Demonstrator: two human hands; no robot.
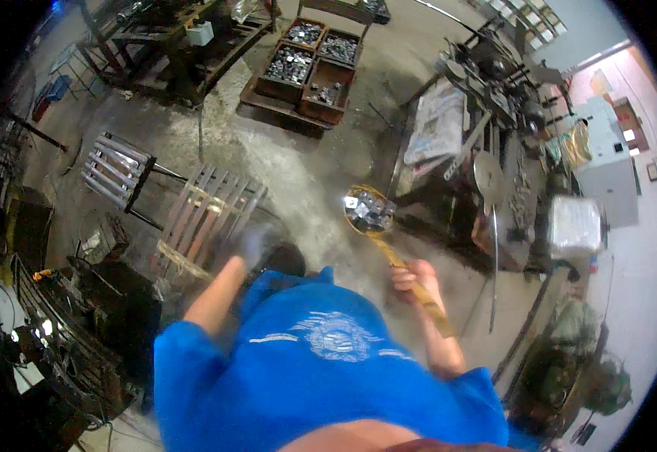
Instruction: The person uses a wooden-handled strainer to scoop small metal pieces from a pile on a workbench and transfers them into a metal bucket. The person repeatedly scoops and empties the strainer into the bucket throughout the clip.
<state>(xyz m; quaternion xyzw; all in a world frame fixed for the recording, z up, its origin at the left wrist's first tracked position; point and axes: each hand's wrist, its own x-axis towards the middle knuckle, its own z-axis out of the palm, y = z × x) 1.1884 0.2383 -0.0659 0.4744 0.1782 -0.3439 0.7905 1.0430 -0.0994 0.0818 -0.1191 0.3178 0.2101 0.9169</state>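
Note:
My right hand [415, 280] is wrapped round the yellowish handle of a long-handled scoop [397, 262], held out in front of my right side. Shiny metal pieces [370, 209] fill its round bowl, which is at the far end of the handle. My left hand [248, 247] is a greyish blur, beside the right edge of a slatted wooden seat [206, 218]. Its fingers are smeared by motion, so whether it touches the slats or holds anything does not show.
Ahead, a low cart [298, 113] carries rusty bins of small metal pieces. A cluttered workbench [441, 181] stands on the right, with a long rod [493, 271] sticking out toward me. A second slatted seat [117, 172] and dark machinery [80, 324] are on the left.

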